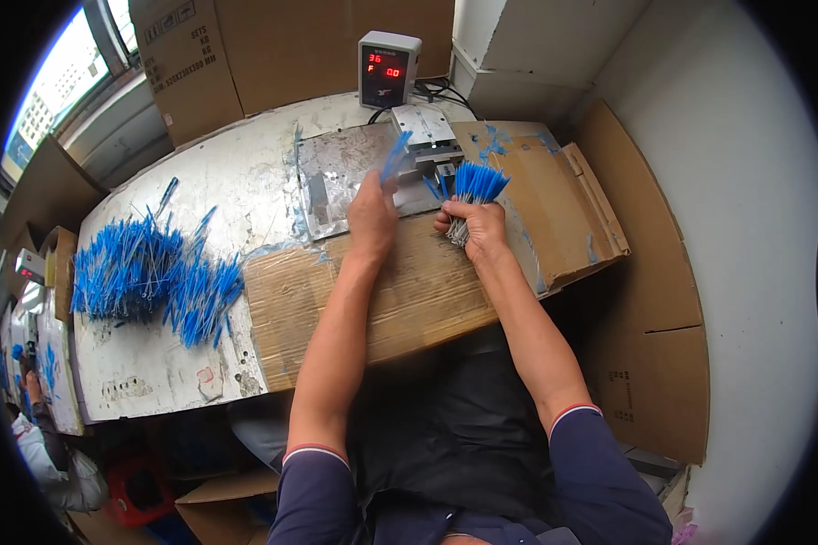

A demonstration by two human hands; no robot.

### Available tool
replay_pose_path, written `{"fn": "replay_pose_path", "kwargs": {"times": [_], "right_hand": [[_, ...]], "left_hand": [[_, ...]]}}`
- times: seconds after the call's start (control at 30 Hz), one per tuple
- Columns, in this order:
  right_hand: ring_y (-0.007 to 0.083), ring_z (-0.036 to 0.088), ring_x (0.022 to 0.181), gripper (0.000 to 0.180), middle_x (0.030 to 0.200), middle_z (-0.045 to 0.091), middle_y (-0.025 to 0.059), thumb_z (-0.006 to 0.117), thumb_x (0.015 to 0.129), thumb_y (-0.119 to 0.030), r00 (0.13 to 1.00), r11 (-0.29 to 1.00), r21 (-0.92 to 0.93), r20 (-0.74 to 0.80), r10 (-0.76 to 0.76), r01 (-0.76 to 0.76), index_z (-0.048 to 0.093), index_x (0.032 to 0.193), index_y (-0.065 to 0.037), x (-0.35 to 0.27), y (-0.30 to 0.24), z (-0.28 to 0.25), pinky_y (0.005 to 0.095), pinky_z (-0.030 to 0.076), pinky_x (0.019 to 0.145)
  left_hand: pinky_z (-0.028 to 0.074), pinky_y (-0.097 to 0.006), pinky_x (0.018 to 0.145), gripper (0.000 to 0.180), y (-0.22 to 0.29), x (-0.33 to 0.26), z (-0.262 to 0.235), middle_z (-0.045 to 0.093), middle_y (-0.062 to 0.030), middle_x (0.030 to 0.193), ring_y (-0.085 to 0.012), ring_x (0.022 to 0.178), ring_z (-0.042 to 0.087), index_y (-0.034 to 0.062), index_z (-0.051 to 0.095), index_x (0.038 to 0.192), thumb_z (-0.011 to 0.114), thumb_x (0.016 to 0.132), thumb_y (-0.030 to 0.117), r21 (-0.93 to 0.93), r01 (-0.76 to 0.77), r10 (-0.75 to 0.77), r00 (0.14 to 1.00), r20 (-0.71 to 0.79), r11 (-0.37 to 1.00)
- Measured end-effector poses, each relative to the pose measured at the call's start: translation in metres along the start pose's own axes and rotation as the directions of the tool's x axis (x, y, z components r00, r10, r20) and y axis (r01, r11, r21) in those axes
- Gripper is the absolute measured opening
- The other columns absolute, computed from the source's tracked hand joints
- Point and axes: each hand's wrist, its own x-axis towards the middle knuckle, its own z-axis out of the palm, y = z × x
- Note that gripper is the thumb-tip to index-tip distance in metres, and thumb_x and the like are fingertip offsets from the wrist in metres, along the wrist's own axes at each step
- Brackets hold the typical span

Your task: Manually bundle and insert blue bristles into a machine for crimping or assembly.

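Note:
My right hand is closed round a thick bundle of thin sticks, their blue ends fanned upward and silvery wire ends poking out below. Left of it, my left hand is raised over the metal plate, closed on a few blue sticks blurred by motion. Just beyond my right hand sits a small metal machine with a block at its front. A couple of blue sticks show between this block and my right fingers. A large heap of similar sticks lies on the table at left.
A white box with a red digital display stands behind the machine, cables beside it. Flattened cardboard covers the table's near edge; more cardboard lies at right. The white wall rises beyond. Another person's hand shows at far left.

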Motion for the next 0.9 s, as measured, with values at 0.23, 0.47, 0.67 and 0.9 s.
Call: {"fn": "replay_pose_path", "kwargs": {"times": [0.23, 0.47, 0.67, 0.9], "right_hand": [[0.0256, 0.070, 0.061, 0.013, 0.080, 0.068, 0.0148, 0.073, 0.080, 0.007, 0.995, 0.996, -0.039, -0.059, -0.083, 0.081, 0.066, 0.091, 0.005, 0.000, 0.007, 0.014, 0.0384, 0.063, 0.052], [0.0268, 0.072, 0.067, 0.014, 0.081, 0.069, 0.0139, 0.073, 0.082, 0.006, 0.990, 0.997, -0.023, 0.129, -0.064, 0.067, 0.066, 0.095, 0.005, -0.022, 0.022, 0.028, 0.0431, 0.065, 0.061], [0.0238, 0.069, 0.065, 0.012, 0.081, 0.069, 0.0115, 0.073, 0.084, 0.003, 0.991, 0.977, 0.179, -0.081, -0.103, 0.116, 0.067, 0.094, 0.003, -0.021, 0.019, 0.017, 0.0391, 0.063, 0.064], [0.0167, 0.068, 0.064, 0.021, 0.080, 0.070, 0.0066, 0.080, 0.078, 0.005, 0.961, 0.961, -0.164, 0.202, -0.187, 0.222, 0.069, 0.095, 0.001, -0.031, 0.012, 0.019, 0.0294, 0.056, 0.057]], "left_hand": [[0.051, -0.047, 0.067, 0.018, 0.012, -0.002, 0.007, 0.071, -0.0170, 0.086, -0.0408, 0.078, 0.068, 0.0052, 0.062, 0.103, 0.056, 0.105, 0.022, -0.042, 0.030, -0.031, 1.000, -0.003, 0.999], [0.051, -0.043, 0.065, 0.012, 0.025, -0.007, 0.008, 0.070, -0.0151, 0.083, -0.0332, 0.074, 0.069, 0.0039, 0.062, 0.105, 0.060, 0.103, 0.016, -0.277, 0.075, -0.073, 0.997, 0.019, 0.958], [0.048, -0.036, 0.058, 0.010, 0.011, 0.004, 0.002, 0.066, -0.0083, 0.076, -0.0193, 0.063, 0.062, 0.0030, 0.059, 0.103, 0.059, 0.103, 0.013, -0.252, 0.120, -0.185, 0.949, -0.254, 0.960], [0.046, -0.026, 0.051, 0.008, 0.022, -0.007, 0.016, 0.063, -0.0023, 0.078, -0.0076, 0.056, 0.055, 0.0025, 0.058, 0.104, 0.058, 0.104, 0.010, -0.543, 0.307, -0.276, 0.951, 0.141, 0.782]]}}
